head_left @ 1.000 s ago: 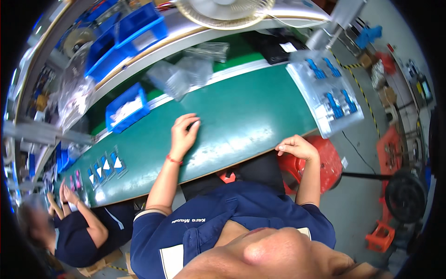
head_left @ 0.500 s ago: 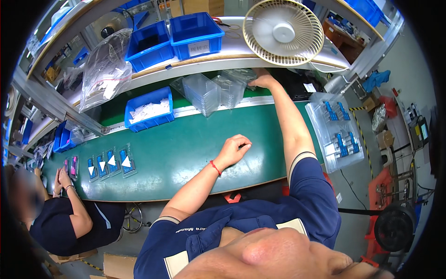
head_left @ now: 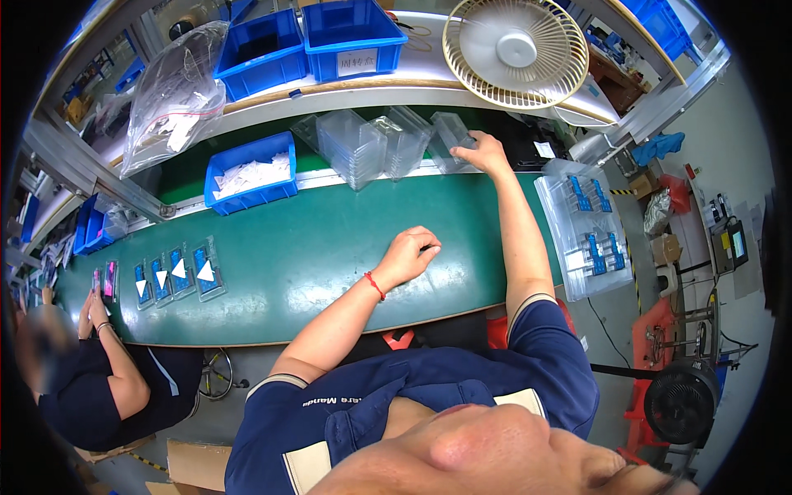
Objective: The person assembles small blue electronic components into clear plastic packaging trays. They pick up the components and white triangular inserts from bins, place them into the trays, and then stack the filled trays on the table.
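My right hand [head_left: 485, 154] reaches to the back of the green bench and grips a clear plastic blister tray [head_left: 450, 142] by its right edge. Just left of it stand nested stacks of similar clear blister trays [head_left: 351, 150]. My left hand [head_left: 410, 253], with a red cord at the wrist, rests on the green table [head_left: 330, 247], fingers curled in. Nothing shows in it. Farther left lie several clear packs with blue contents and white triangles, one being the nearest pack [head_left: 208, 269].
A blue bin of white pieces [head_left: 252, 175] stands at the back. On the right, a clear tray [head_left: 569, 247] carries blue items. Above, a shelf holds blue bins [head_left: 353, 41] and a fan [head_left: 516, 51]. A co-worker [head_left: 107, 388] sits at the far left, hands near pink packs.
My right hand has drawn a clear blister tray away from the stacks, and the tray now stands apart beside them. The left hand stays curled on the table. The view has shifted slightly.
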The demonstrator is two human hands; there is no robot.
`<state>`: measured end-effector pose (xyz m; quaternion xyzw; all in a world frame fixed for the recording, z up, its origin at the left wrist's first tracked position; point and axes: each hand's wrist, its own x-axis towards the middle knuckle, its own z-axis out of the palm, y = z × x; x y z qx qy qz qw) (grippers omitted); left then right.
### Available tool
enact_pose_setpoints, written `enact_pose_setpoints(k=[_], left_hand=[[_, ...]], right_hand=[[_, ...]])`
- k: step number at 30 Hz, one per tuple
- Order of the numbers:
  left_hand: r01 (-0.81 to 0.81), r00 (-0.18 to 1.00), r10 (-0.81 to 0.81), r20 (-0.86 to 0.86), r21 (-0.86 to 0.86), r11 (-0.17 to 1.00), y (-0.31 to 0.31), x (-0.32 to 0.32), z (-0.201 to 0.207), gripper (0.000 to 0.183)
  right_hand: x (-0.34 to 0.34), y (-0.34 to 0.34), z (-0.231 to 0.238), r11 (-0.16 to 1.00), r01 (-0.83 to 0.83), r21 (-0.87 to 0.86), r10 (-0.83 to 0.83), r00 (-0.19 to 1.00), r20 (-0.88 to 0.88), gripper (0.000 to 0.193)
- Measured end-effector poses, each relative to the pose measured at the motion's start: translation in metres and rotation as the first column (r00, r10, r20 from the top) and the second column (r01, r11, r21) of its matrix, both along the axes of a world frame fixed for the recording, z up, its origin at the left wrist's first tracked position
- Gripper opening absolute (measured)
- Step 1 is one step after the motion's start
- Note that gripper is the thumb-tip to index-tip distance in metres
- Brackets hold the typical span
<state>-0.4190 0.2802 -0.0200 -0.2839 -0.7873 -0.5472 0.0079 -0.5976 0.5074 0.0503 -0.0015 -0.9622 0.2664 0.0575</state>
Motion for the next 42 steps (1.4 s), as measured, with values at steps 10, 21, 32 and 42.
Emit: enact_pose_setpoints(k=[10, 21, 32, 42], left_hand=[[-0.117, 0.948, 0.069, 0.311, 0.14, 0.983, -0.003, -0.005, 0.0, 0.014], [-0.204, 0.915, 0.118, 0.386, 0.19, 0.96, -0.004, -0.009, -0.008, 0.016], [-0.193, 0.921, 0.125, 0.369, 0.153, 0.969, -0.005, -0.009, -0.006, 0.014], [-0.207, 0.893, 0.103, 0.438, 0.196, 0.959, -0.007, -0.013, -0.006, 0.014]], right_hand=[[0.085, -0.003, -0.029, 0.707, -0.082, -0.702, 0.078, 0.996, -0.038, 0.069], [0.088, -0.001, -0.042, 0.948, 0.317, -0.008, -0.305, 0.905, -0.298, 0.07], [0.08, 0.007, -0.048, 0.934, 0.35, 0.066, -0.305, 0.883, -0.357, 0.066], [0.102, -0.001, -0.032, 0.971, 0.241, 0.006, -0.184, 0.759, -0.625, 0.062]])
